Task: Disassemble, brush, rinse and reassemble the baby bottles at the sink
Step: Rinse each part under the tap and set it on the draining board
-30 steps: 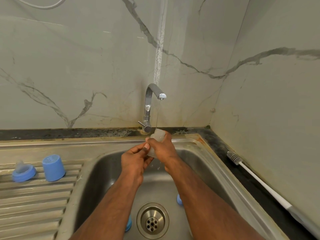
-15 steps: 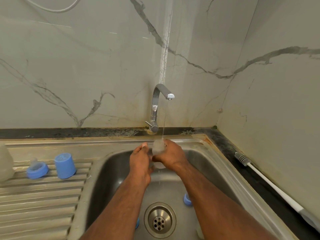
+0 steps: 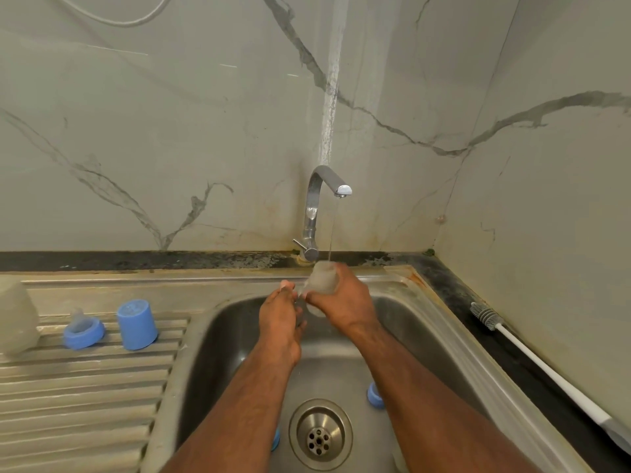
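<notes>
While a thin stream falls from the tap (image 3: pixel 328 186), the right hand (image 3: pixel 345 302) grips a clear bottle (image 3: pixel 322 279) — the left hand (image 3: pixel 278 314) pinches its lower end.

A home kitchen corner: steel sink (image 3: pixel 454 339) at six o'clock, ribbed drainboard (image 3: pixel 85 397) at eight, chrome tap (image 3: pixel 312 213) running at twelve, veined marble-look wall tiles (image 3: pixel 170 131) behind, dark countertop (image 3: pixel 478 302) at three.

two bottles (image 3: pixel 322 279) (image 3: pixel 15 317), one brush (image 3: pixel 532 361), one cap (image 3: pixel 136 324)
</notes>
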A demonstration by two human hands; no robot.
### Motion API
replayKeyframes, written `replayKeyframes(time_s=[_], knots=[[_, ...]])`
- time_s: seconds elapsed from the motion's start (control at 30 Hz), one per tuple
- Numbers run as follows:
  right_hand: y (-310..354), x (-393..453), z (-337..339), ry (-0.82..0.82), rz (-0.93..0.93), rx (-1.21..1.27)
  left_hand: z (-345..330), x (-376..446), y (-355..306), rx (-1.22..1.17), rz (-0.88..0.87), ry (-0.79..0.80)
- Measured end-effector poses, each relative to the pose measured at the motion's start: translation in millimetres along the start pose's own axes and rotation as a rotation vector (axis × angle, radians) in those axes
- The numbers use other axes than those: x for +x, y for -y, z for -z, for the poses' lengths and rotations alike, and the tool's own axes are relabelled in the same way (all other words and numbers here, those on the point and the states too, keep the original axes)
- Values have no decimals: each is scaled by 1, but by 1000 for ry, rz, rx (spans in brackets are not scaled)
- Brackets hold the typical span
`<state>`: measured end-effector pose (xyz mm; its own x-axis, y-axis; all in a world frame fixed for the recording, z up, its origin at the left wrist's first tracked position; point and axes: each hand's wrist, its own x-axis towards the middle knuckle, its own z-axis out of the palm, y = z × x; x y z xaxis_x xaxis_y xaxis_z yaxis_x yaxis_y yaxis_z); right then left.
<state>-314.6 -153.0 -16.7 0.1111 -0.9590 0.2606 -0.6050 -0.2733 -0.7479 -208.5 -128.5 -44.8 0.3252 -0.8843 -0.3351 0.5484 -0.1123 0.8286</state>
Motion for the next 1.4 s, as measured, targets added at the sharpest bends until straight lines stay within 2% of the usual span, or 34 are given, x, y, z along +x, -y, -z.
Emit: replayKeyframes(time_s=[0.07, 0.17, 0.27, 0.37, 0.47, 0.53, 0.6, 0.7, 0.9, 1.03, 1.13, 1.2, 1.27, 1.37, 1.4], knots=[[-1, 3, -1, -65, 18, 62, 1, 1, 0, -3, 1, 3], [2, 1, -1, 48, -9, -6, 0, 0, 1, -7, 7, 18], [3, 6, -2, -78, 3, 124, 1, 2, -1, -4, -3, 9], [2, 4, -3, 31, -37, 66, 0, 1, 1, -28, 1, 13], [0, 7, -3, -75, -45, 204, 0, 4, 0, -36, 5, 15], [-2, 8, -3, -44, -81, 175, 0, 2, 1, -31, 23, 17], [-6, 7, -2, -32, -89, 179, -1, -1, 1, -40, 47, 52], [-6, 9, 1, -50, -102, 334, -3, -5, 0, -105, 116, 164], [-9, 12, 6, 58, -125, 12, -1, 0, -4, -170, 24, 154], [-4, 4, 0, 165, -67, -229, -1, -1, -6, -180, 23, 157], [0, 1, -5, 138, -90, -363, -3, -3, -3, -189, 58, 164], [4, 5, -4, 57, -171, -283, -7, -5, 1, -200, 67, 202], [4, 13, -6, 11, -265, -100, -10, -5, 5, -180, 30, 238], [-3, 15, -10, 54, -339, 292, -11, -5, 7, -99, -52, 190], [-6, 14, -9, 70, -330, 356, -11, -4, 7, -79, -71, 164]])
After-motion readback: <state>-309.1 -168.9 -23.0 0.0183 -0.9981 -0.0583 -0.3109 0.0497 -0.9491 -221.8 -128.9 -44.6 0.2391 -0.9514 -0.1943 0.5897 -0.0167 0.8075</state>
